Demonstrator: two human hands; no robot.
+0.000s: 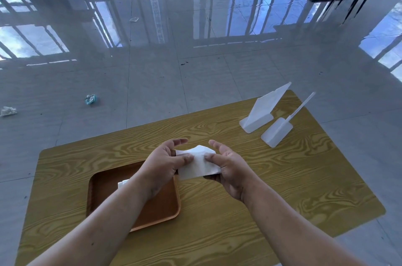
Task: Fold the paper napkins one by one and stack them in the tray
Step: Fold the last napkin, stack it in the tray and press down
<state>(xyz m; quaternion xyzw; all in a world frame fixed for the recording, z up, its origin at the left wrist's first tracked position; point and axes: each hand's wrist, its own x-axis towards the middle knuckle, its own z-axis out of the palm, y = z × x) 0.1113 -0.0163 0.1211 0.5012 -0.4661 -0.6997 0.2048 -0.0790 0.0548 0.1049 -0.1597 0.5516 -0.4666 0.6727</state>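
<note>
One white paper napkin (199,163) was in work at this moment, held in the air above the counter (239,211) just beyond the tray's 2 o'clock corner. The left hand (165,164) pinched its left edge between thumb and fingers, and the right hand (228,168) pinched its right edge the same way, thumb on top, the other fingers loosely curved behind. The sheet looked already doubled at least once, with its far edge humped up and uneven, so the fold was probably still being squared rather than finished. In the brown wooden tray (165,211), toward 9 o'clock from the hands, a small white corner of folded napkin (123,183) showed beside the left forearm; the forearm hid the rest, so how many lay stacked there could not be told. At 2 o'clock on the counter stood a white napkin holder (264,109) that appeared empty, with a second white plastic piece (277,132) lying just beside it. Judging by that, the supply seemed nearly used up and the task well along: what remained was to flatten this napkin and lay it on the stack.
</note>
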